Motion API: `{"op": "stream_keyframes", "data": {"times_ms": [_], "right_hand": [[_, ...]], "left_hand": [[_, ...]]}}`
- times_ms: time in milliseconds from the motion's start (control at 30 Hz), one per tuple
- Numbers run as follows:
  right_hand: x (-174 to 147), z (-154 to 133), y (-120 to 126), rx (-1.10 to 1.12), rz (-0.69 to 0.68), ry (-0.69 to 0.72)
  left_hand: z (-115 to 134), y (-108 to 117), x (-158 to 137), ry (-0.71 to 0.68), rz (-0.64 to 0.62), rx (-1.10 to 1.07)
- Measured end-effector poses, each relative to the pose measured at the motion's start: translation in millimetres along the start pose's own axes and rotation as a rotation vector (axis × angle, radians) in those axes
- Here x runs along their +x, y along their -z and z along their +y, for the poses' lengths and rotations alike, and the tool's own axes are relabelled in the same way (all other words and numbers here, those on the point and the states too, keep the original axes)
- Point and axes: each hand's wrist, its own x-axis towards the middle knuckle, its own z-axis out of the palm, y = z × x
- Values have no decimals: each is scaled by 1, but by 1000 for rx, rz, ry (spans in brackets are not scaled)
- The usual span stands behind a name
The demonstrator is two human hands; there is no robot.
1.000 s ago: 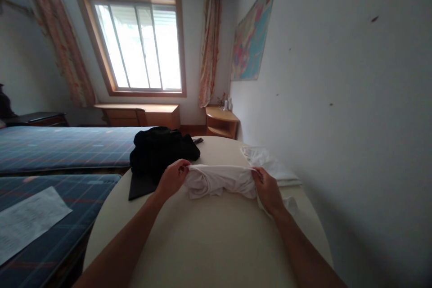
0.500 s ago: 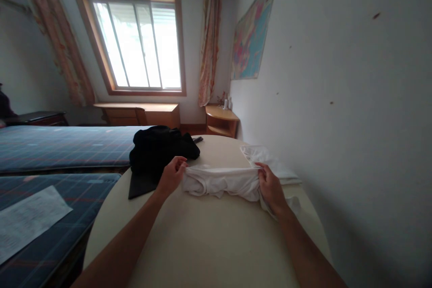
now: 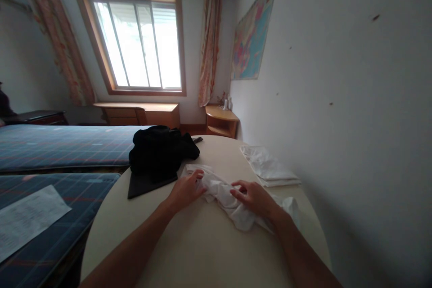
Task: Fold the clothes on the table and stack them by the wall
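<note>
A crumpled white garment (image 3: 219, 193) lies in a loose strip across the round cream table (image 3: 202, 252), slanting from the far left toward the near right. My left hand (image 3: 185, 192) rests at its left end, thumb and fingers apart around a bunched part without a grip that I can see. Over the garment's middle right is my right hand (image 3: 254, 198), with its fingers loosely curled and apart. Part of the cloth is hidden beneath the right hand and forearm. Which kind of garment it is cannot be made out.
A black cloth heap (image 3: 162, 148) sits on a dark flat folder-like item (image 3: 148, 185) at the table's left. Folded white cloth (image 3: 270, 166) lies at the right, near the wall (image 3: 354, 144). Plaid mattresses (image 3: 67, 144) stand left, one bearing a printed paper (image 3: 30, 218).
The garment was stretched level between both hands; now it lies slack and slanted on the table. My hands have moved closer together and nearer to me, and their fingers have loosened.
</note>
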Motion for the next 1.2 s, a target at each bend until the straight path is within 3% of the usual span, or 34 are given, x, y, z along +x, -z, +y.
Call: {"op": "stream_keyframes", "data": {"times_ms": [133,200,333,467,600,800,967,1067,1200], "right_hand": [[-5,-10,-1,185,-277,157],[-4,-15,-4,188,-209,201],[-2,-21,-8,103,175,316],[-2,-22,-12,54,120,485],[1,-16,-16,23,133,499],[6,-9,-12,33,333,490],[6,-2,-6,-6,419,472],[8,6,-3,-43,431,403],[8,15,1,-102,350,268]], "left_hand": [[5,-7,3,-88,39,-241],[12,-7,1,-144,33,-313],[33,-2,-8,-283,-15,-291],[54,2,-19,-449,-119,-250],[59,1,-21,-535,-131,-252],[36,-3,-11,-279,-76,-106],[11,-1,-1,-226,-47,29],[3,4,3,-144,61,-64],[2,9,10,-33,162,-392]]}}
